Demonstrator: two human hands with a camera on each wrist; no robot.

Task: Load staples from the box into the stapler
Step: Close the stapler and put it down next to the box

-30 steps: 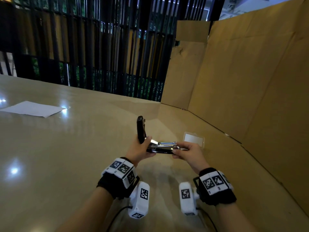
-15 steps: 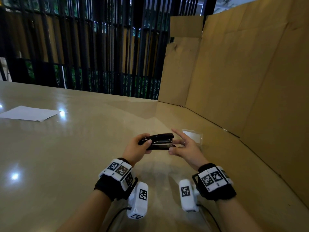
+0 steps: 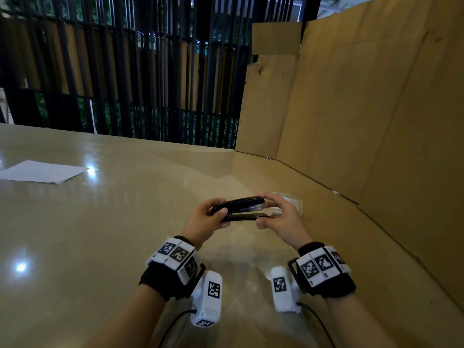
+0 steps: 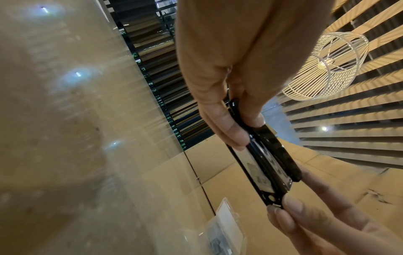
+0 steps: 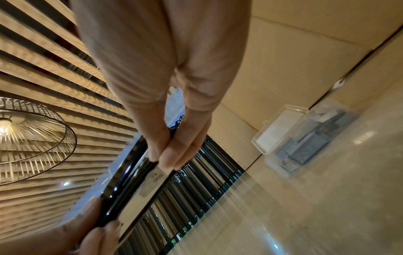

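1. Stapler [image 3: 238, 209]: closed, held above table [image 3: 105, 222]; left hand [image 3: 204, 219] grips hinge end, right hand [image 3: 278, 217] pinches front base.
2. Box [image 5: 290, 136]: on table beside cardboard wall [image 3: 364, 109], lid open.
3. Risk: light pinch slips (glossy casing); stapler drops.

Dim, warm indoor light. Lit wire-cage lamp [image 4: 325, 65] overhead, small ceiling spot [image 4: 324, 128] beside. Glare spots on glossy table [image 3: 75, 222]. Soft shadows under wrists. Strong edge distortion, motion blur in both wrist views.
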